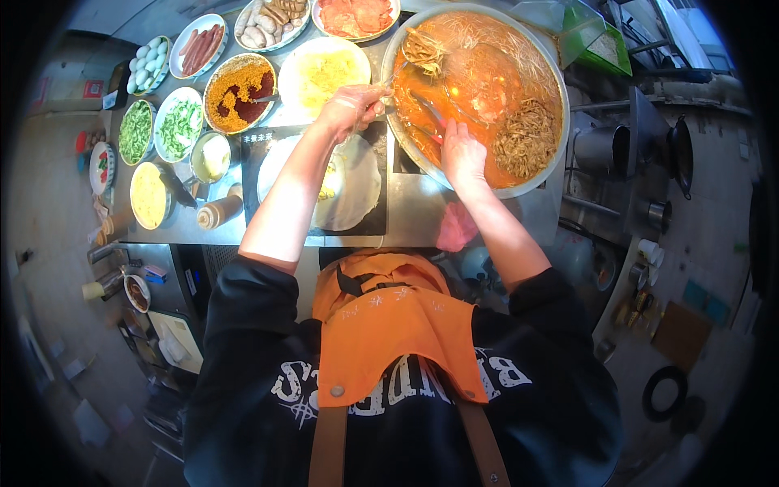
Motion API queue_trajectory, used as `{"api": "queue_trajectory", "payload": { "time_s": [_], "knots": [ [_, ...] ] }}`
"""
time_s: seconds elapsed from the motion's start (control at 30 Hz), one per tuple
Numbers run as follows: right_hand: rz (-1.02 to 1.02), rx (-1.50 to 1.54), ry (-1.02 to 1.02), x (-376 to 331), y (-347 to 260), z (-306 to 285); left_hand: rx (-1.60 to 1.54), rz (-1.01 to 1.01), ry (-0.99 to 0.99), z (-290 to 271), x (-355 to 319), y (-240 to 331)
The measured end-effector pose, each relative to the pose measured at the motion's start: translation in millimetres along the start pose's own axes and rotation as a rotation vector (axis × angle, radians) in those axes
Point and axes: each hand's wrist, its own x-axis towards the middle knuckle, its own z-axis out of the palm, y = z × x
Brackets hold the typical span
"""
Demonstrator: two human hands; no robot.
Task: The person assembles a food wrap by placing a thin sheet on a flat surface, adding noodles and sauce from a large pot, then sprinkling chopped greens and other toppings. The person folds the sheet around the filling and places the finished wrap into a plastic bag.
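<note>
My right hand (463, 154) is closed around metal tongs (432, 107), their ends down in the red broth on the near left side of a large metal basin (563, 114). At the basin's left rim my left hand (355, 109) is closed, its fingers pinched together; what they hold is too small to make out. In the basin are a heap of brown shredded strips (531, 140), a smaller bunch of pale strips (425, 51) and thin noodles along the far side. Below my left hand, thin round flatbread sheets (355, 191) lie on a dark square surface, partly covered by my forearm.
Left of the basin stand bowls of yellow shreds (324, 75), red-brown sauce (235, 96), chopped greens (179, 123), sausages (203, 50) and eggs (148, 65). A squeeze bottle (219, 213) lies near the counter's front edge. A green container (604, 50) stands right of the basin.
</note>
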Motion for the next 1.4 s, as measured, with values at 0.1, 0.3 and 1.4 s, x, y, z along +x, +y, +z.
{"api": "queue_trajectory", "payload": {
  "time_s": [0.1,0.3,1.4],
  "knots": [
    [-0.033,0.055,0.067,14,-2,6,0.006,-0.003,0.017,-4,2,1],
    [-0.045,0.167,0.005,60,6,14,-0.015,-0.022,0.040,-5,5,7],
    [0.191,0.266,-0.283,7,96,-119,0.036,-0.092,-0.051,-11,-15,-74]
  ]
}}
